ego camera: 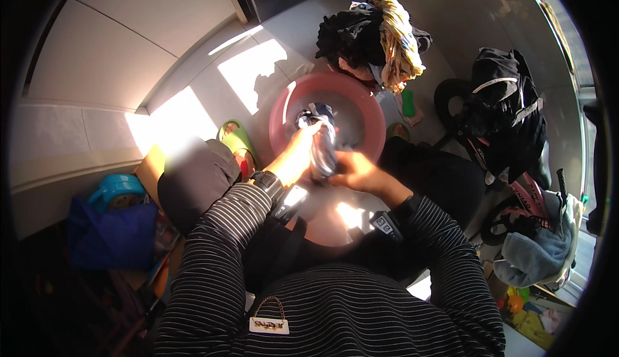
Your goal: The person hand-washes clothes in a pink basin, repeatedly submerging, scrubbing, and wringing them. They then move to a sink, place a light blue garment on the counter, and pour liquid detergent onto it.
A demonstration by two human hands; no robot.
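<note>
A twisted wet garment [323,151], dark and pale, hangs between my two hands over the near side of a pink plastic basin [279,120]. My left hand [301,148] grips its upper part. At the lower end, my right hand [360,172] curls its fingers around the cloth, slightly blurred. Cloudy water [352,115] shows inside the basin. Closer to my body, between my knees, lies a rounded pale pink surface [319,217] with sunlit patches; whether it is a second basin is unclear.
Behind the basin is a heap of clothes [362,38], with a green brush or block [408,103] beside it. Bicycle parts with a black bag [508,110] stand at the right. A blue bag [113,236] sits at the left. Green slippers [237,139] are on my feet.
</note>
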